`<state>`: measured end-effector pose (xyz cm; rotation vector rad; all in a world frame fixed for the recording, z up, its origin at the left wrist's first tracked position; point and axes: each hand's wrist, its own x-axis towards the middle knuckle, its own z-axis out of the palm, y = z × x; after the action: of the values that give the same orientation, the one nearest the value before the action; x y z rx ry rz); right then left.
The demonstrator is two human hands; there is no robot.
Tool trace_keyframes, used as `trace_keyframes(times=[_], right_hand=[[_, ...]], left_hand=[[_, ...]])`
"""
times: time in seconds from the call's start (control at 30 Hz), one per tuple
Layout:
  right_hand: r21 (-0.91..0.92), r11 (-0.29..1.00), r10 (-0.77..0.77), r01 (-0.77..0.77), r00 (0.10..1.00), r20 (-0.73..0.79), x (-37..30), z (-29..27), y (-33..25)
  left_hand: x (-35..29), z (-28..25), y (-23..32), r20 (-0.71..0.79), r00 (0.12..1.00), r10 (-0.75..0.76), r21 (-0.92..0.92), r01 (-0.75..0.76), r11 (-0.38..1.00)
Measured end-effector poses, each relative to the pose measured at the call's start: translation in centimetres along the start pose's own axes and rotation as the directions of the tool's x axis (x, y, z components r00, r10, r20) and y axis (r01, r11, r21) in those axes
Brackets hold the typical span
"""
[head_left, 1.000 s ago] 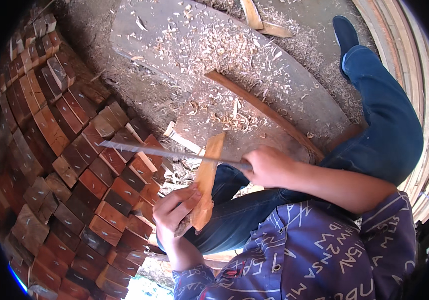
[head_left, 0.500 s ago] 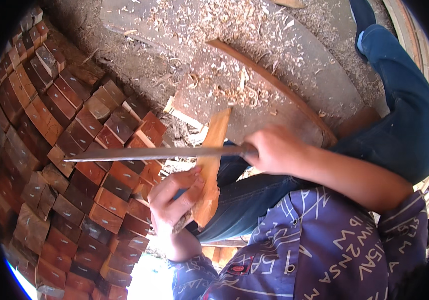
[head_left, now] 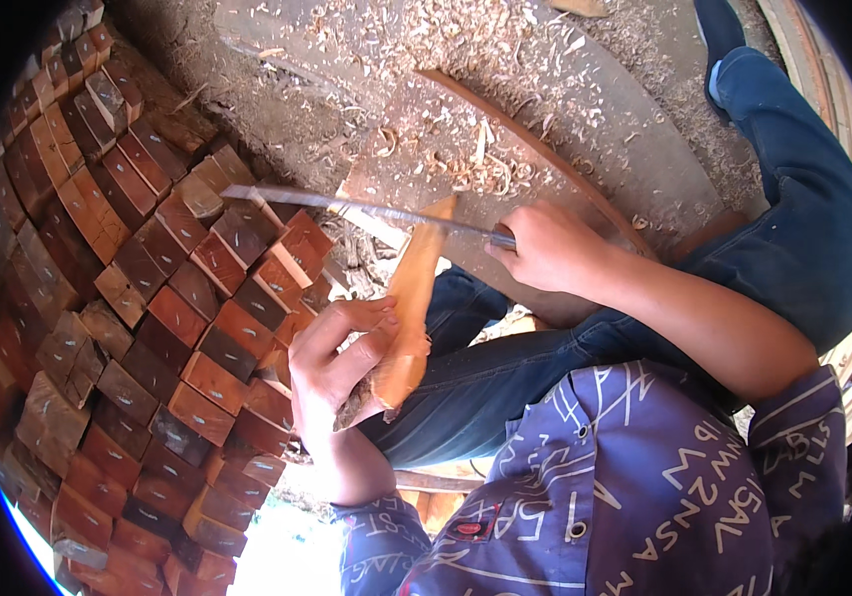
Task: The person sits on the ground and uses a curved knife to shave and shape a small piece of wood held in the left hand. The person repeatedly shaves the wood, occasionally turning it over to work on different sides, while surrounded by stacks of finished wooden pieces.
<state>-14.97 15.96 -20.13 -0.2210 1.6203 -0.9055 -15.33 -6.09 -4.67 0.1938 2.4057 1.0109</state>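
The left hand [head_left: 341, 363] is wrapped around the lower end of a long orange-brown piece of wood [head_left: 409, 298], fingers curled and pressed together on it with the thumb across the front, holding it upright over the person's lap. The right hand [head_left: 543, 246] is closed in a fist on the handle of a long flat blade [head_left: 356, 207], which runs level to the left and meets the top end of the piece of wood. The blade's far tip reaches out over a stack of wood blocks [head_left: 138, 298], reddish-brown and cut square, piled in rows that fill the left side of the view and bend with the lens. Beyond the hands lies a grey, dusty ground [head_left: 247, 109] and a flat stone slab [head_left: 585, 109] strewn with pale wood shavings [head_left: 456, 60], thickest just past the blade. A thin curved strip of wood [head_left: 515, 134] lies across the slab. The person sits low, legs in blue jeans [head_left: 803, 228] stretched out to the right, with a patterned purple shirt [head_left: 644, 477] in the foreground. Bright daylight falls over the whole scene, and bent pale slats [head_left: 828, 70] edge the far right.
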Motion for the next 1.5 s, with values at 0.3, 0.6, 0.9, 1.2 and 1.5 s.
trace_keyframes(times=[0.3, 0.6, 0.9, 1.2, 1.5], right_hand=[[0.104, 0.983, -0.147, 0.152, 0.987, -0.058, -1.3, 0.2, -0.9], [0.028, 0.959, -0.280, 0.281, 0.958, -0.056, -2.1, 0.0, -4.1], [-0.124, 0.928, -0.363, 0.350, 0.926, -0.102, -1.8, 0.8, -5.7], [-0.285, 0.914, -0.320, 0.288, 0.945, -0.071, -4.5, 0.4, -4.4], [-0.447, 0.846, -0.336, 0.291, 0.942, -0.021, -5.5, 0.8, -3.6]], left_hand=[[-1.3, 0.2, 0.7, -0.009, 1.000, 0.016, 0.067, -0.015, 0.998], [-3.3, 0.2, 0.1, -0.062, 0.998, -0.012, 0.007, 0.013, 1.000], [-6.7, 1.9, -1.1, -0.247, 0.966, -0.080, -0.105, 0.055, 0.993], [-10.3, 6.5, 1.9, -0.407, 0.904, -0.135, -0.143, 0.083, 0.986], [-11.7, 9.4, 2.2, -0.543, 0.823, -0.168, -0.191, 0.074, 0.979]])
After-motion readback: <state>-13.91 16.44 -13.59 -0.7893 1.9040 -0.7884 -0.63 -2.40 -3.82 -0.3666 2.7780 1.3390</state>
